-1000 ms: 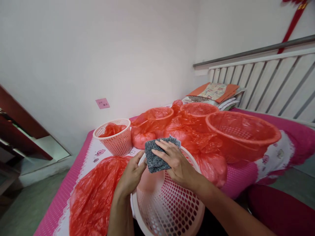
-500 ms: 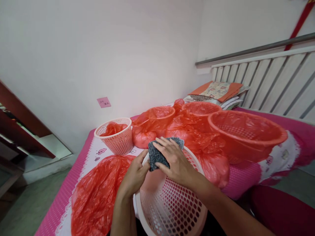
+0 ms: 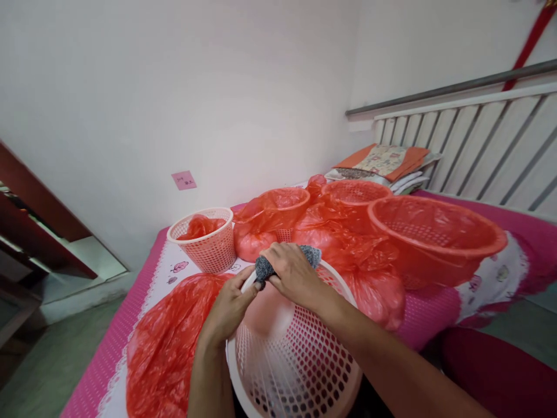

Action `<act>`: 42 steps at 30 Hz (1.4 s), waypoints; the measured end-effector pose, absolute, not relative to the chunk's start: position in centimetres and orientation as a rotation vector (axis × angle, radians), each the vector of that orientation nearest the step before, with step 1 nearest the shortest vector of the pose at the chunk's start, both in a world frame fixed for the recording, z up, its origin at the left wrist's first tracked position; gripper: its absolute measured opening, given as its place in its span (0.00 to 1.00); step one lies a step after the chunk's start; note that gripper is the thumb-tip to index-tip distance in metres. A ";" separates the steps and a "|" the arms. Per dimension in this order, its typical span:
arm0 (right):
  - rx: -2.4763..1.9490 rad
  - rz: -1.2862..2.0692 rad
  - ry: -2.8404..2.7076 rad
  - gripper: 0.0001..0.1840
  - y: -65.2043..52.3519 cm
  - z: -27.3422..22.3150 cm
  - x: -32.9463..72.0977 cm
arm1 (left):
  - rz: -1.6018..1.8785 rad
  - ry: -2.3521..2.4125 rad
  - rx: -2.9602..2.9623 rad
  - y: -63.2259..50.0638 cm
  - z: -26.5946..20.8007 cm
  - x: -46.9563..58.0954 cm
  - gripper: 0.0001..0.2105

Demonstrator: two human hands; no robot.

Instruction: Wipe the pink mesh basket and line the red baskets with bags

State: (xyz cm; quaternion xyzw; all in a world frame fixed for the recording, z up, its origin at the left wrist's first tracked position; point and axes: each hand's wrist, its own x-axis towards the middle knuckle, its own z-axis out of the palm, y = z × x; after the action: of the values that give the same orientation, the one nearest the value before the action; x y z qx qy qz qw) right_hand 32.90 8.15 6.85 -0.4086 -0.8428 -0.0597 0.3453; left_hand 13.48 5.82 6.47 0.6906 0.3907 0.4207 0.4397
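Note:
A pale pink perforated plastic basket (image 3: 296,360) is tilted toward me at the lower middle, its open mouth facing me. My left hand (image 3: 232,305) grips its rim at the upper left, thumb inside and fingers outside. My right hand (image 3: 291,270) is closed over a dark grey cloth (image 3: 266,270), which is folded across the far rim. Part of the cloth sticks out beyond my right fingers. The two hands are close together, and the cloth's left end touches the left thumb area. My right fingertips are partly hidden behind the rim.
A crumpled red plastic bag (image 3: 174,348) lies at left, near a pink basket (image 3: 209,244) with red plastic inside. Several baskets covered in red bags, including a large one (image 3: 435,261), stand at right. Folded fabrics (image 3: 383,162) lie behind. A dark red stool (image 3: 496,371) is lower right.
My right hand has curled the cloth over the rim, so less of it shows flat. The basket and my left hand have shifted slightly left.

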 end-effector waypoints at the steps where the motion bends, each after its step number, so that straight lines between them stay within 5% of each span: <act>1: -1.045 -0.173 -2.189 0.08 8.2 6.7 32.8 | 1.053 0.961 1.704 5.8 6.4 13.3 0.24; 27: -1.087 0.133 -2.064 0.10 8.4 5.4 38.2 | 1.080 1.016 1.659 5.3 6.7 12.4 0.21; 42: -1.356 0.329 -1.824 0.15 6.5 0.3 42.2 | 1.111 1.018 1.647 5.5 6.4 11.9 0.21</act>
State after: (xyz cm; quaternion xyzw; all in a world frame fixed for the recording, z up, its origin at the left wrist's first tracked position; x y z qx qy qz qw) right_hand 42.17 6.47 0.28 -0.5387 -0.7243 0.1307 0.4101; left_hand 11.85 5.45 6.42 0.6628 0.4096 0.4473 0.4392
